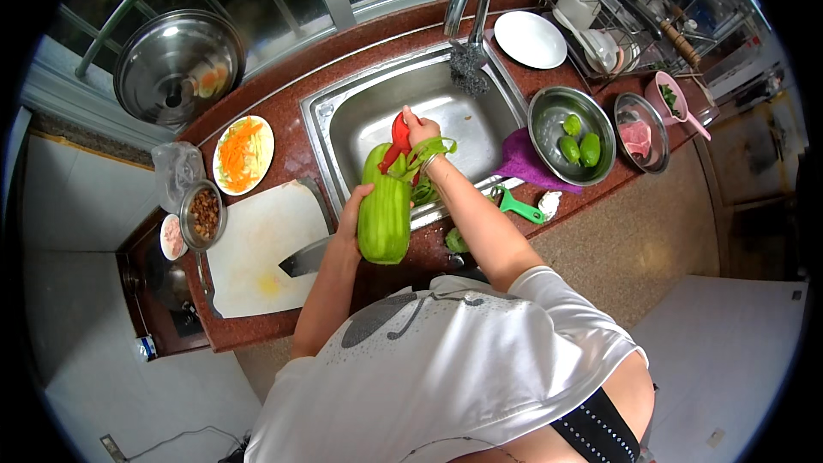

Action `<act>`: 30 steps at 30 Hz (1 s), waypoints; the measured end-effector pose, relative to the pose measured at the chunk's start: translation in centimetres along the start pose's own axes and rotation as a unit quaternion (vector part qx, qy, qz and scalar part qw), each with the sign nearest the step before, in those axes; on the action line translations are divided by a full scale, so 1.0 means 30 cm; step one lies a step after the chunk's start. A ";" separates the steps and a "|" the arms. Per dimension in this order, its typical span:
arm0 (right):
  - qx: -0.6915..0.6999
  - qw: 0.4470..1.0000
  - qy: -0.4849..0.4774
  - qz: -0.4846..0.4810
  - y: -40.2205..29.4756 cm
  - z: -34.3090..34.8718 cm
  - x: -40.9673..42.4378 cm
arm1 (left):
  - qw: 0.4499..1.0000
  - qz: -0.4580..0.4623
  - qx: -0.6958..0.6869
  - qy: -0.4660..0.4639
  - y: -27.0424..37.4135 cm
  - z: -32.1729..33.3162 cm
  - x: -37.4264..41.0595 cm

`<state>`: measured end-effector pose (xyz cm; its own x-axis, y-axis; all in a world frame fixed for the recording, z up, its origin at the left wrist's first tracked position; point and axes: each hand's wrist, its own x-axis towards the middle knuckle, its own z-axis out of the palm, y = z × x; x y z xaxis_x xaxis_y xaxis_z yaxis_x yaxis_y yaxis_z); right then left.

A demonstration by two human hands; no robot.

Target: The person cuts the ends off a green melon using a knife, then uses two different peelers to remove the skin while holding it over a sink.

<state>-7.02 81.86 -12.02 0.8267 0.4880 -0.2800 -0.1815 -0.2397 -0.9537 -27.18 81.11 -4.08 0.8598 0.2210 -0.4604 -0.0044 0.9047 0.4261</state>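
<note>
My left hand (355, 209) grips the lower left side of a large green gourd (384, 225), whose skin is pared off in long strips. Its top end reaches over the near part of the steel sink (466, 128). In my right hand (422, 128) is a red-handled peeler (400, 135), lying against the gourd's upper end. Green peel strips (432, 151) hang about the peeler and my right wrist, and more peel lies below at the sink's near edge. The peeler's blade is hidden by the peel.
Left of the sink, a knife (305, 258) rests on a white cutting board (263, 244), near a plate of shredded vegetables (241, 154). At right are a green peeler (521, 207), a purple cloth (530, 161), a steel bowl with green pieces (571, 173) and a faucet (479, 6).
</note>
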 end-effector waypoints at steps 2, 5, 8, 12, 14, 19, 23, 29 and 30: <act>-0.016 1.000 -0.001 -0.007 0.002 0.009 0.014 | 0.999 -0.025 -0.025 -0.009 -0.007 -0.020 -0.002; 0.000 1.000 -0.006 0.011 0.022 0.019 0.036 | 1.000 -0.026 -0.013 0.010 -0.013 -0.036 0.003; 0.016 0.999 0.008 0.044 0.049 0.021 0.087 | 0.999 -0.034 -0.003 0.001 -0.011 -0.078 -0.002; -0.015 0.988 0.049 0.144 0.096 -0.046 0.209 | 0.995 -0.065 0.044 -0.065 -0.002 -0.109 -0.072; -0.004 0.983 0.068 0.170 0.207 -0.094 0.276 | 0.995 -0.051 0.026 -0.078 -0.006 -0.059 -0.098; 0.335 0.918 0.045 0.209 0.195 -0.048 0.219 | 0.994 0.037 -0.082 -0.068 0.003 -0.046 -0.030; 0.215 0.975 -0.044 0.029 0.014 -0.021 0.037 | 0.995 0.051 -0.076 -0.036 0.037 -0.075 0.044; 0.053 0.993 -0.058 -0.092 -0.137 0.024 -0.180 | 0.994 0.071 -0.027 0.082 0.043 -0.107 0.108; 0.041 0.993 -0.064 -0.090 -0.144 0.018 -0.185 | 0.994 0.060 -0.018 0.085 0.045 -0.095 0.101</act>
<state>-11.12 80.63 -6.40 0.7760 0.6208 -0.1112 -0.0844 -0.0725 -0.9938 -26.04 84.03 -7.13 0.7538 0.3830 -0.5339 -0.1224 0.8802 0.4585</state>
